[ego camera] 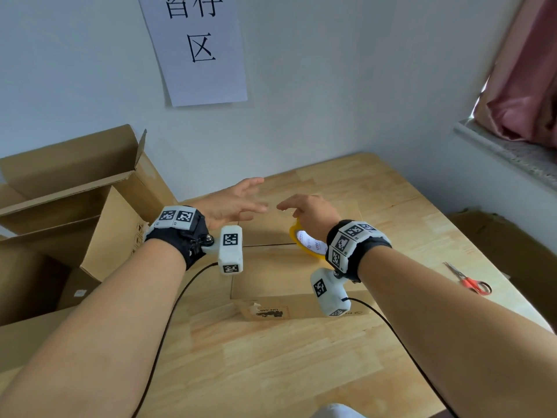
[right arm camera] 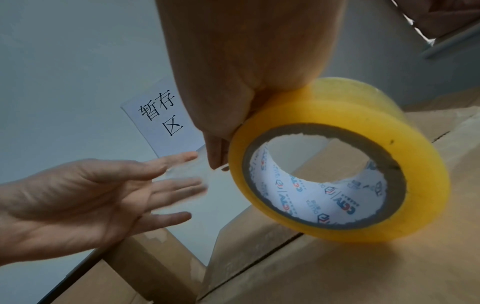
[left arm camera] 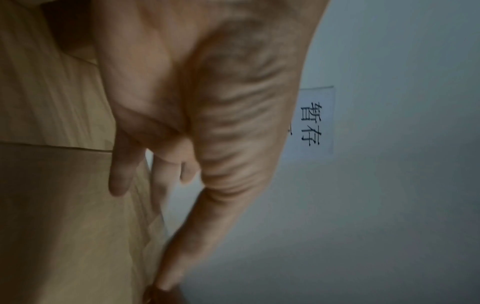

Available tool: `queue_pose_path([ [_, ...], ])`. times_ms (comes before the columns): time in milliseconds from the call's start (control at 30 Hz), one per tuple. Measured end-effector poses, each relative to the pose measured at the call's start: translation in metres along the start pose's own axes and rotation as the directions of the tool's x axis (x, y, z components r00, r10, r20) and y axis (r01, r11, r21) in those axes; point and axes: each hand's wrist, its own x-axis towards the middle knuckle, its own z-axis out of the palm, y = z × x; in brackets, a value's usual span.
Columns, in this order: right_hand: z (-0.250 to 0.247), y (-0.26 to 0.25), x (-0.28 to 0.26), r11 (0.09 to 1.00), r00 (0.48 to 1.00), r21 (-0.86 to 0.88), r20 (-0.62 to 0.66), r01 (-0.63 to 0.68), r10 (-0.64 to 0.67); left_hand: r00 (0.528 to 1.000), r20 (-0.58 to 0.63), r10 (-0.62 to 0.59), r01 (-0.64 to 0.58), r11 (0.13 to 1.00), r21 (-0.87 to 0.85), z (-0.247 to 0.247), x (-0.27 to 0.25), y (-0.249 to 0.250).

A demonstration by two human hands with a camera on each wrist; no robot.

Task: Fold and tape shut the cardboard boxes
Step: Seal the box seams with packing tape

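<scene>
Brown corrugated cardboard makes up the small box (ego camera: 271, 276) that sits on the pale wooden table (ego camera: 301, 372), its top flaps folded flat so that a dark seam runs across the lid; the near side carries a black printed mark and a scuffed, torn patch of old label. Above that lid the right hand (ego camera: 310, 212) grips a roll of yellowish clear packing tape (right arm camera: 337, 164), fingers curled over the roll's outer face, with the thumb and a fingertip pinching at the roll's edge. The roll has a brown cardboard core lined with white paper printed in blue and red logos, and its lower rim touches or nearly touches the box top; which of the two cannot be told. The left hand (ego camera: 232, 203) hovers beside it with fingers spread and straight, palm turned toward the roll, holding nothing. To the left stands a larger open carton (ego camera: 75, 191) with raised flaps. Red-handled scissors (ego camera: 468, 280) lie on the table's right side, well apart from the box. A white paper sign (ego camera: 196, 49) with black characters hangs on the wall behind.
</scene>
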Motion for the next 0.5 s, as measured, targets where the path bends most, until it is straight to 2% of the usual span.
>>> queue_pose_path([
  [33,0.000,0.002,0.001,1.000,1.000,0.011,-0.009,-0.022,0.023,1.000,-0.024,-0.012,0.014,0.997,0.082,-0.005,-0.001,-0.002],
  [133,-0.001,0.011,0.006,0.995,0.996,0.072,-0.047,-0.075,0.078,0.960,-0.279,0.026,0.097,0.902,0.420,-0.015,0.000,-0.017],
  [200,0.002,0.013,0.007,0.997,0.997,0.052,-0.046,-0.065,0.067,0.969,-0.245,-0.020,0.168,0.781,0.601,-0.010,0.003,-0.039],
  [267,0.005,0.012,0.007,0.999,0.998,0.007,-0.042,-0.040,0.041,0.976,-0.189,-0.109,0.210,0.701,0.681,0.003,0.008,-0.066],
  [300,0.007,0.012,0.008,1.000,0.999,-0.010,-0.039,-0.026,0.026,0.974,-0.201,-0.108,0.217,0.708,0.672,0.010,0.009,-0.078],
  [433,0.000,0.013,0.004,1.000,0.997,0.026,-0.073,0.017,-0.015,0.928,-0.372,0.015,0.170,0.872,0.459,0.022,0.008,-0.103],
  [500,-0.003,0.011,0.001,0.997,0.996,0.059,-0.083,0.044,-0.039,0.919,-0.394,0.025,0.138,0.914,0.380,0.022,0.008,-0.109],
])
